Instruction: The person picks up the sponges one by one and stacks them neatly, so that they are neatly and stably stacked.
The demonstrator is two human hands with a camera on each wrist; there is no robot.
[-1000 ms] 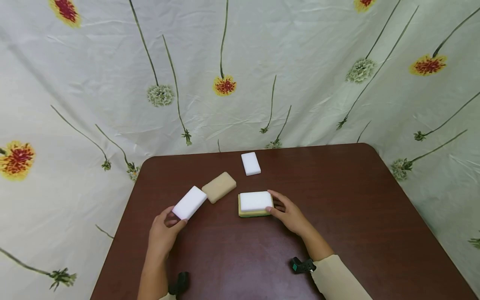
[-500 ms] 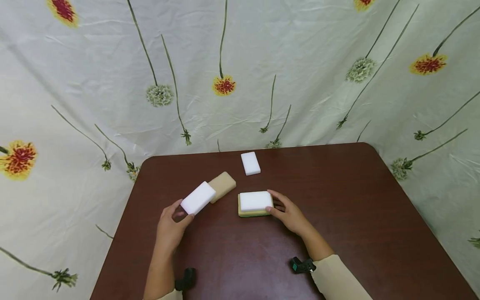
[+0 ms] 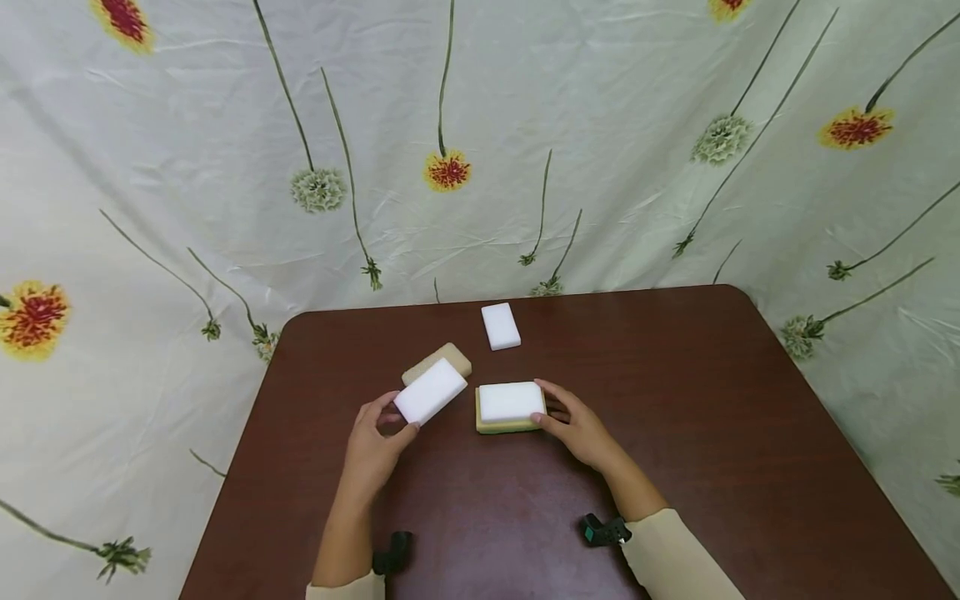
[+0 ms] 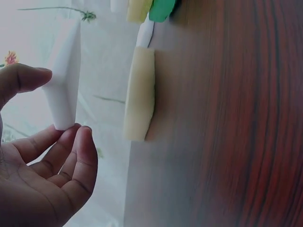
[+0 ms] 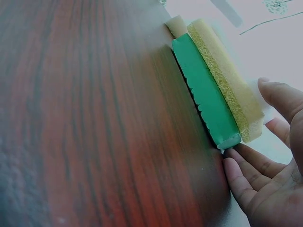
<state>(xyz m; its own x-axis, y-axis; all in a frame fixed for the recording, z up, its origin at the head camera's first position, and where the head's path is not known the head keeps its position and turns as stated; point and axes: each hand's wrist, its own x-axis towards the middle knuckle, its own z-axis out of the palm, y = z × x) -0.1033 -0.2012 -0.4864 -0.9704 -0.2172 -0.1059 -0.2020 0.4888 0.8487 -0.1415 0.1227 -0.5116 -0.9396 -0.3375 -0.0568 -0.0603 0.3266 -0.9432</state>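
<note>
My left hand point(image 3: 375, 446) pinches a white sponge point(image 3: 431, 392) by its near-left end, thumb on one edge and fingertips on the other. The left wrist view shows this sponge raised off the table. In the head view it partly covers a beige sponge point(image 3: 453, 354) lying on the table. My right hand point(image 3: 576, 425) grips the right end of a sponge stack. On top of that stack is a white sponge point(image 3: 512, 402), under it a yellow sponge point(image 5: 222, 80), and at the bottom a green block point(image 5: 203, 87), with fingertips right at the green end.
Another white sponge point(image 3: 501, 327) lies near the far edge of the dark red-brown table point(image 3: 675, 375). Behind the table hangs a pale cloth point(image 3: 600, 100) printed with flowers. A small black device point(image 3: 604, 531) is worn at each wrist.
My left hand has carried its white sponge to the right, across the beige sponge and closer to the stack. My right hand and the stack have stayed in place.
</note>
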